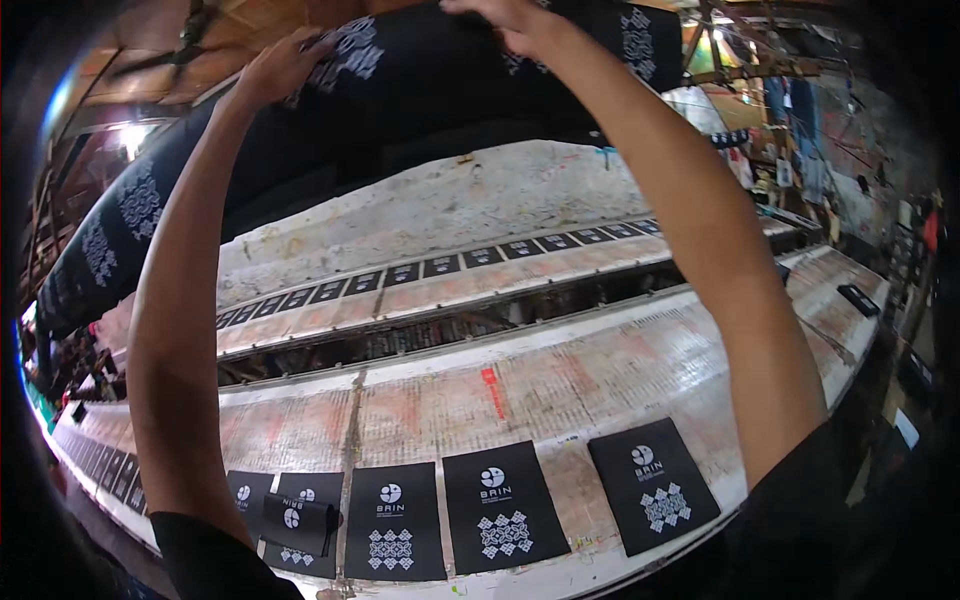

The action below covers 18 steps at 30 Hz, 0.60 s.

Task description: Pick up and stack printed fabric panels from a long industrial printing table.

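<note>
A: Where does the black cloth (420, 100) lie?
B: Overhead, across the top of the view. Long axis slants from nine o'clock, lower end, up to one o'clock. White lattice motifs along it.
A: Which hand is nearer?
B: Both are up at it. Left hand (283, 66) at eleven o'clock, nearer the low end; right hand (513, 22) at twelve, nearer the high end, partly cropped.
A: Their state?
B: Left fingers together at the upper edge; grip unclear. Right: cannot tell whether clamped or resting.
A: Below?
B: The bench (420, 410). Printed black pieces (505, 492) from five to seven o'clock; one folded piece (298, 522) at seven, well apart from both hands.
</note>
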Available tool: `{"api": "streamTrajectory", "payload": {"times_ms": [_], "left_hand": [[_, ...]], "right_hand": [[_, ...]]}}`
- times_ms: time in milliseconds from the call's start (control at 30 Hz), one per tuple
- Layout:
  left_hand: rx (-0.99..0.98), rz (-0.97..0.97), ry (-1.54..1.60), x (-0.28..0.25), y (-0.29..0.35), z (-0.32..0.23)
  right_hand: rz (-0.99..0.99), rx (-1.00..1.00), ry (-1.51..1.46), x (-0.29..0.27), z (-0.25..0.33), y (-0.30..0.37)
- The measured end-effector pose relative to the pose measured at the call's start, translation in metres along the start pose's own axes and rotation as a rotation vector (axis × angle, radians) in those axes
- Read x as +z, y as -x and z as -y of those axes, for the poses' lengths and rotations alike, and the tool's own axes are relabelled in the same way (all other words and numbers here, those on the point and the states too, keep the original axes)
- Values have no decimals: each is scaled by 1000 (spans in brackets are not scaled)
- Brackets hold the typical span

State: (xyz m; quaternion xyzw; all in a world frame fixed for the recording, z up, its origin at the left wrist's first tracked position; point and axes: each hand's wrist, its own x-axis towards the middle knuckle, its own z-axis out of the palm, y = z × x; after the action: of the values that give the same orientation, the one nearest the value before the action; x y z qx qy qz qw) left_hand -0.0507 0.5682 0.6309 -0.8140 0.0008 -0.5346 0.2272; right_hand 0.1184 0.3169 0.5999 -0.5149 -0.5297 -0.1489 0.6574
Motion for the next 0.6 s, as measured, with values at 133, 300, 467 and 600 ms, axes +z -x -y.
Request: {"api": "streamTrajectory", "payload": {"times_ms": [133,300,467,600], "left_hand": [[181,-166,162,22,-50,-29],[-66,-27,112,13,-3,-23],[-2,-62,139,0,-18,-54],[-12,-126,145,7,-18,-87]], "right_hand": [[-370,85,119,-52,-10,-36],[-625,207,523,-106,-3,17],[-281,54,150,-202,-19,14],[-333,306,-78,-196,-35,-15]]}}
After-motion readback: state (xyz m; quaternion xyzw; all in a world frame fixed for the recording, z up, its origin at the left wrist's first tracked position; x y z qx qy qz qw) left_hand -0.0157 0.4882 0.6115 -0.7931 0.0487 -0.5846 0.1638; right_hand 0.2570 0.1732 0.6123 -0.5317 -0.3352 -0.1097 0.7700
